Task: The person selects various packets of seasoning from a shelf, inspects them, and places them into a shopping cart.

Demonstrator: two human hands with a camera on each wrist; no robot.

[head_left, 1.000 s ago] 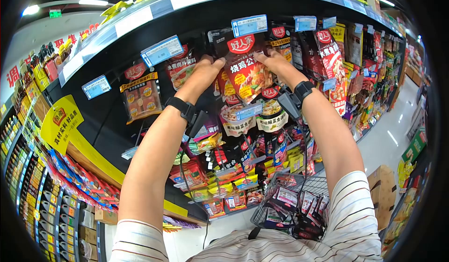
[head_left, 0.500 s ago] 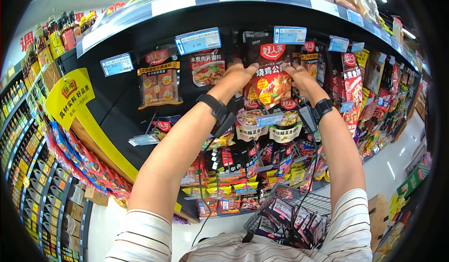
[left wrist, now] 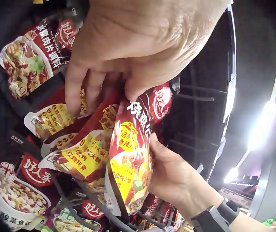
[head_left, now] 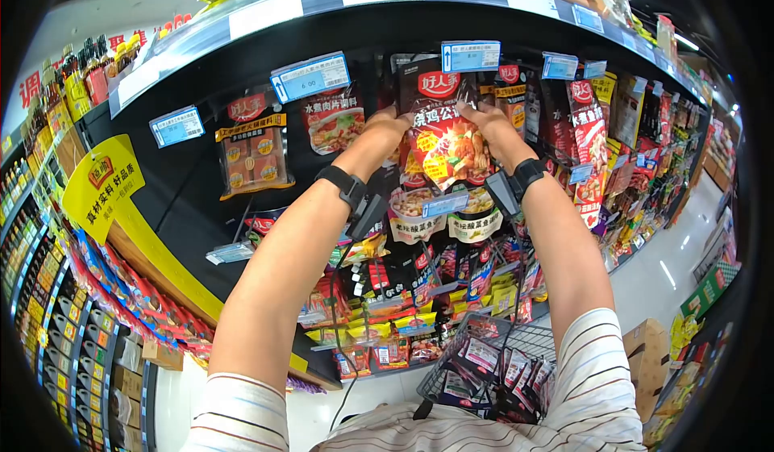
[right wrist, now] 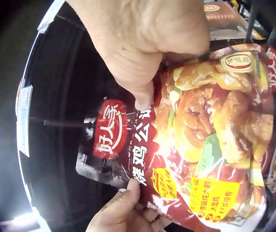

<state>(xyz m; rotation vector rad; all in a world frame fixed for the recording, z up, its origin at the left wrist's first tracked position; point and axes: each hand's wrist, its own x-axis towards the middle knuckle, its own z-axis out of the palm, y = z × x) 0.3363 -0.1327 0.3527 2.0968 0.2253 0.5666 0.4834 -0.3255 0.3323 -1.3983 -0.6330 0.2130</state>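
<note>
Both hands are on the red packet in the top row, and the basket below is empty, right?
Not quite. The left hand and right hand do hold the red packet in the top row, but the basket is not empty: the head view shows several dark packets in it.

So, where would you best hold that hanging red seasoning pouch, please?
Pinch the seasoning pouch at its upper side edges, one hand from each side, as the left hand and right hand do now; it is flat, limp and seems to hang by its top.
</note>
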